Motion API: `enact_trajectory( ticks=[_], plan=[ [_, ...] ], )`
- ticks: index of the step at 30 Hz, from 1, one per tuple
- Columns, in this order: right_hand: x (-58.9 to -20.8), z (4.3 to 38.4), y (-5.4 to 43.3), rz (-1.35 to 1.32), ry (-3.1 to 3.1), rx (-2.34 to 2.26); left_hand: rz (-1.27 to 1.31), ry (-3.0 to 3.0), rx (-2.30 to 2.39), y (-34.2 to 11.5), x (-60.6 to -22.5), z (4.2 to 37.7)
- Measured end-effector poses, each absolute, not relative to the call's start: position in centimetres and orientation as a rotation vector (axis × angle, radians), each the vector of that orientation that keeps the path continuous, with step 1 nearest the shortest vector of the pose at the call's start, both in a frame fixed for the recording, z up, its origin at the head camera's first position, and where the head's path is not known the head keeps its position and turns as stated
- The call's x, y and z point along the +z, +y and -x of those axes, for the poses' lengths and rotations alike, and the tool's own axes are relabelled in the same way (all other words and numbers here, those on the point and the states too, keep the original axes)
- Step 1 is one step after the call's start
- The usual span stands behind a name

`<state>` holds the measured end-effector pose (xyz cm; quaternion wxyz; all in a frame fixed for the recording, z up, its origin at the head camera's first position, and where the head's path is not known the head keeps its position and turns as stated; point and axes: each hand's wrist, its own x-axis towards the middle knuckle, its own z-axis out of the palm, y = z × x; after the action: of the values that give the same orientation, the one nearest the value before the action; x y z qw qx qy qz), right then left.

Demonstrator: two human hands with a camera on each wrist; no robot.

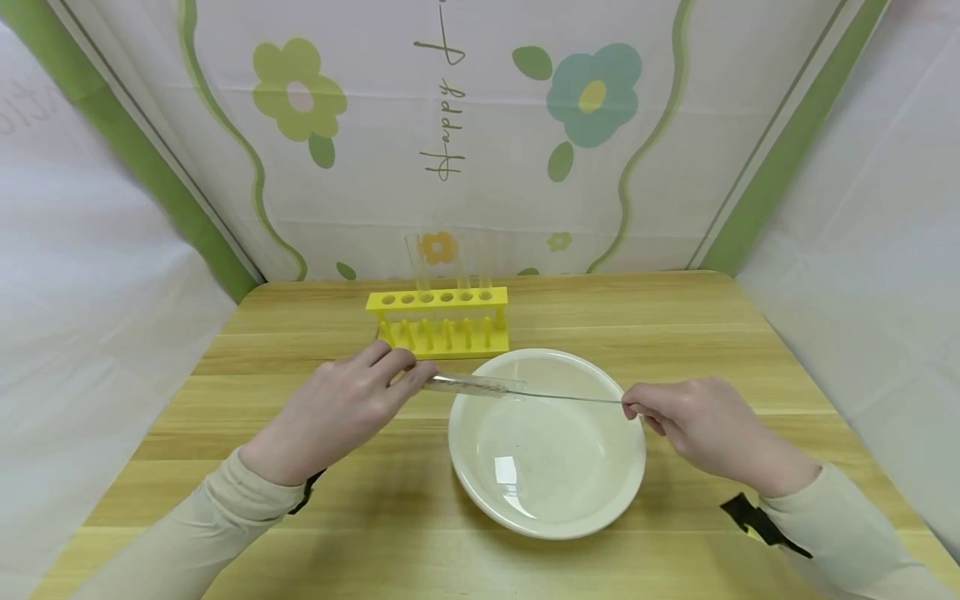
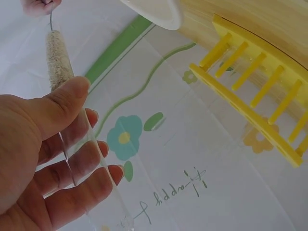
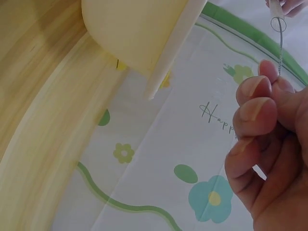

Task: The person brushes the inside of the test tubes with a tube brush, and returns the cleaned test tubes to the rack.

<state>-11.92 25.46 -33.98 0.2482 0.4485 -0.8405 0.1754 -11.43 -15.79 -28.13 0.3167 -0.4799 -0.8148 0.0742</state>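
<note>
My left hand [image 1: 341, 412] grips a clear glass test tube [image 1: 467, 384] between thumb and fingers, tilted nearly level over the far rim of a white basin [image 1: 551, 475]. Inside the tube, the pale bristles of a test tube brush [image 2: 58, 57] show in the left wrist view, near the open end. Its thin wire handle [image 1: 573, 398] runs out to the right. There my right hand [image 1: 701, 427] pinches the wire's end between thumb and curled fingers, beside the basin's right rim. The basin seems to hold water.
Behind the basin, slightly left, stands a yellow test tube rack [image 1: 437, 307] with 3 clear tubes [image 1: 418, 267] upright in it. Everything rests on a wooden table [image 1: 397, 533]. A printed white curtain [image 1: 480, 108] closes off the back and sides.
</note>
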Motion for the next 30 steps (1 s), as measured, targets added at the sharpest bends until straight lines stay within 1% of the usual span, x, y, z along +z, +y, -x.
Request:
enact_trajectory(
  ticks=[30],
  plan=[
    [-33.7, 11.4, 27.3, -1.231, -2.321, 0.513, 1.27, -2.134, 0.191, -16.4, -28.1, 11.3]
  ],
)
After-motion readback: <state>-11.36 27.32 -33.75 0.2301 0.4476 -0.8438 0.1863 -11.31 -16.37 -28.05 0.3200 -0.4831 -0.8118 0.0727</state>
